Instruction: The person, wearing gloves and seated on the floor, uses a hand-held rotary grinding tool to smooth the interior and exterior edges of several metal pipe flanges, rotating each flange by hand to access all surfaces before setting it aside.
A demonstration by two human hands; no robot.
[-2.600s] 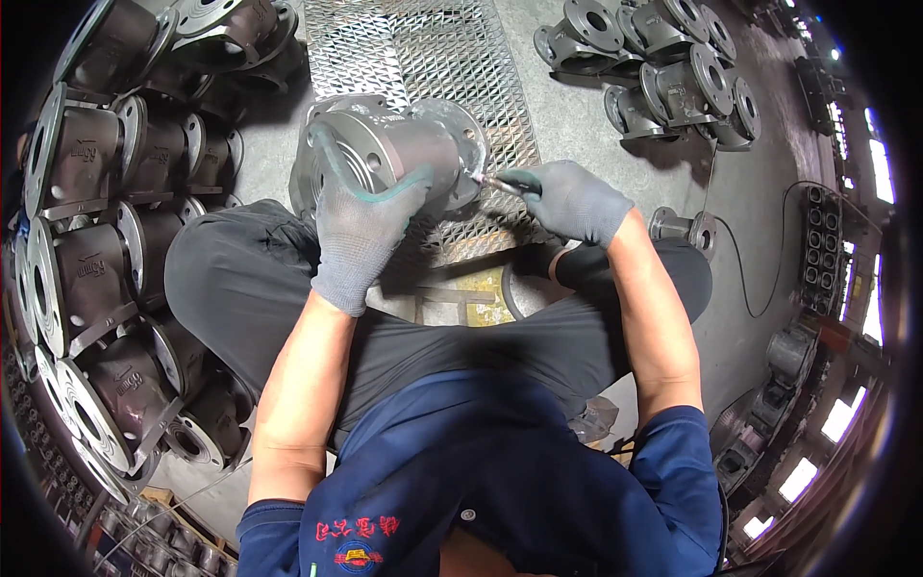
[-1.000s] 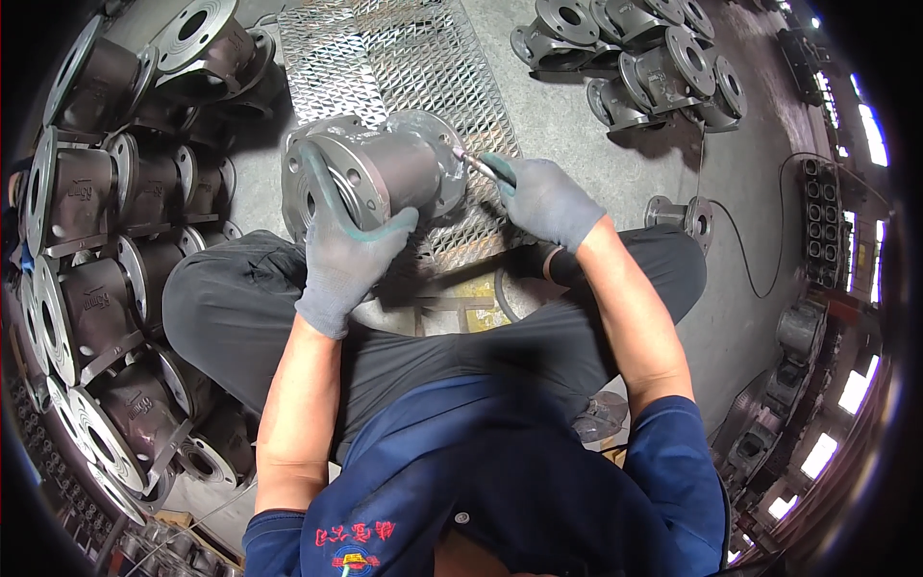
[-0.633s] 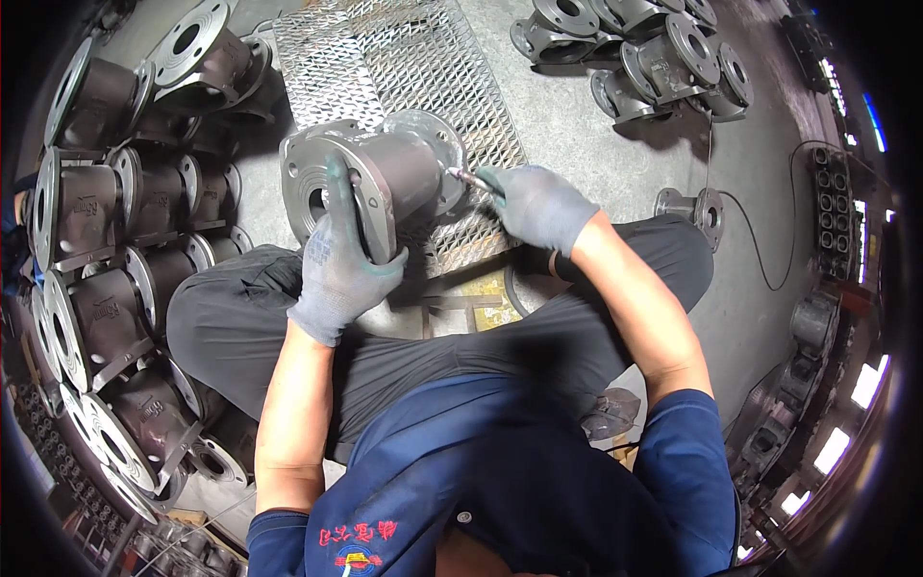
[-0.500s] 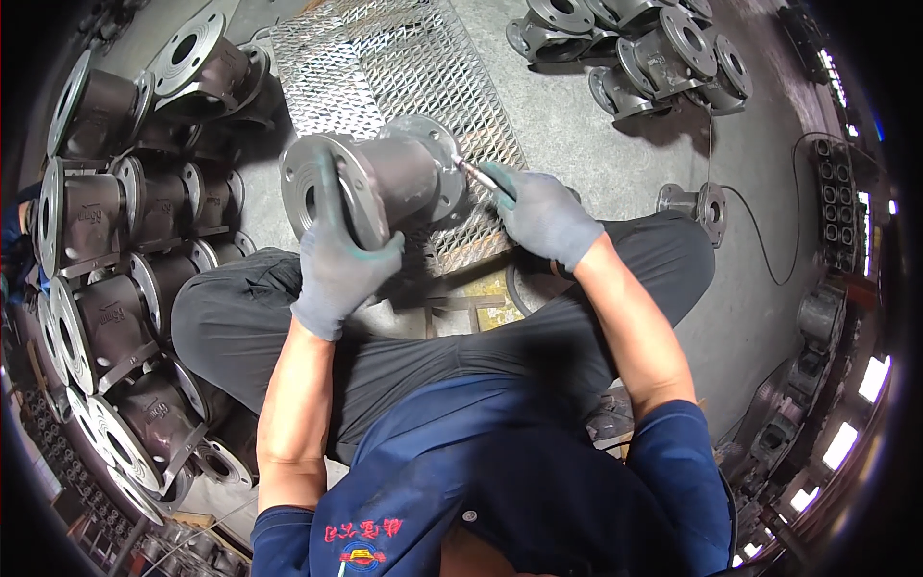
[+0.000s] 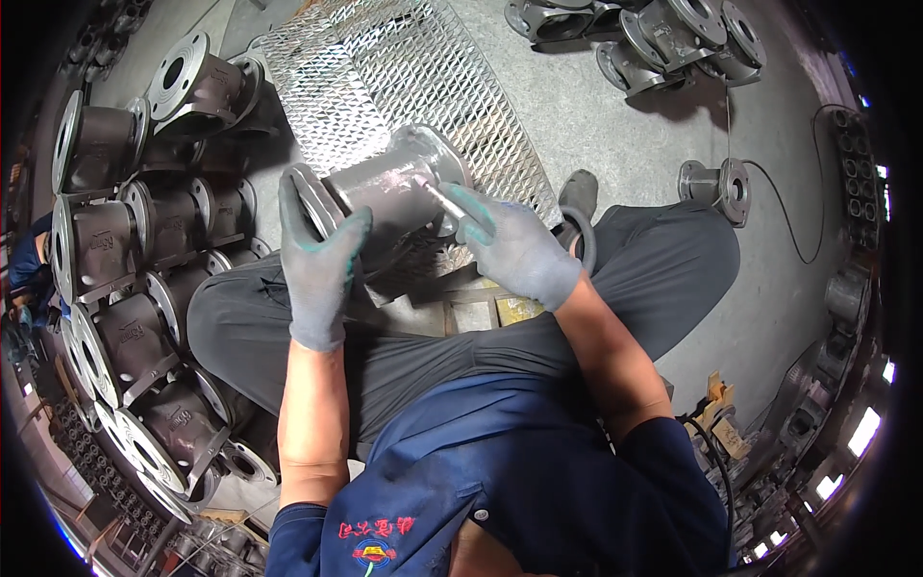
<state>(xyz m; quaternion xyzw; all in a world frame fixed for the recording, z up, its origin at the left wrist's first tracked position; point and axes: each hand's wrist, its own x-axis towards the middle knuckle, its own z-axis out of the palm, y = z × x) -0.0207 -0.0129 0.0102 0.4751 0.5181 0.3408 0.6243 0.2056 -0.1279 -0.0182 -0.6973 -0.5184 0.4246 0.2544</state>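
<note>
A grey flanged metal valve body (image 5: 385, 192) lies tilted in front of me over a metal mesh grate (image 5: 486, 111). My gloved left hand (image 5: 319, 264) is closed on its left flange, fingers behind the rim and thumb on the near side. In my gloved right hand (image 5: 519, 252) is a slim pencil grinder (image 5: 444, 200), held like a pen. Its pinkish tip meets the body's side wall near the right flange, where a pale patch shows. The underside of the valve body is hidden.
Several similar valve bodies (image 5: 120, 337) are stacked on my left. More stand on the floor at the far right (image 5: 673, 38), and one valve body (image 5: 713, 190) lies beyond my right knee. A dark hose (image 5: 588, 240) curves beside my right wrist; a thin cable (image 5: 793, 226) crosses the floor.
The valve body has been turned, so its left flange now shows nearly edge-on. The grinder tip has shifted left and down, from the right flange to the side wall.
</note>
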